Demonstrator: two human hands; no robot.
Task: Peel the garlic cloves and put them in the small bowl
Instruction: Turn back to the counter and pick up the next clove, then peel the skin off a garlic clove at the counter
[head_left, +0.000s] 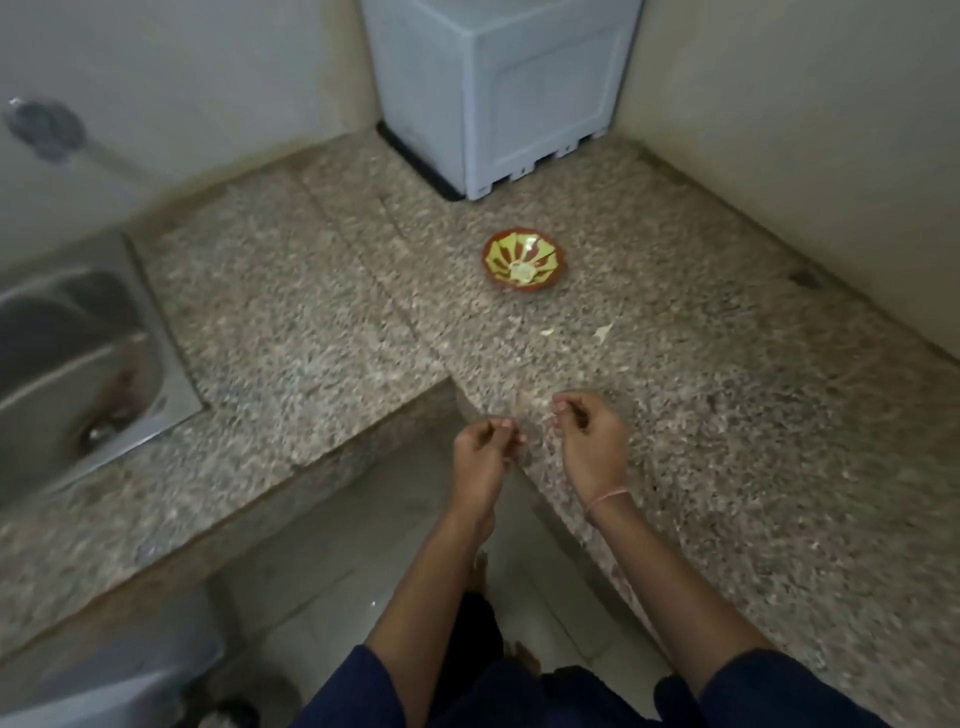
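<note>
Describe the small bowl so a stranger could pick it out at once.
Find the pale grey box at the back corner of the speckled counter. The small bowl sits just before it. It alone is colourful: red-orange rim, yellow petals inside.

dim light, motion blur, curved wide-angle edges

Blur hides whether the fingers (567, 411) pinch anything; the pale lump (521, 271) in the small bowl (546, 248) beyond them is unidentifiable.
</note>
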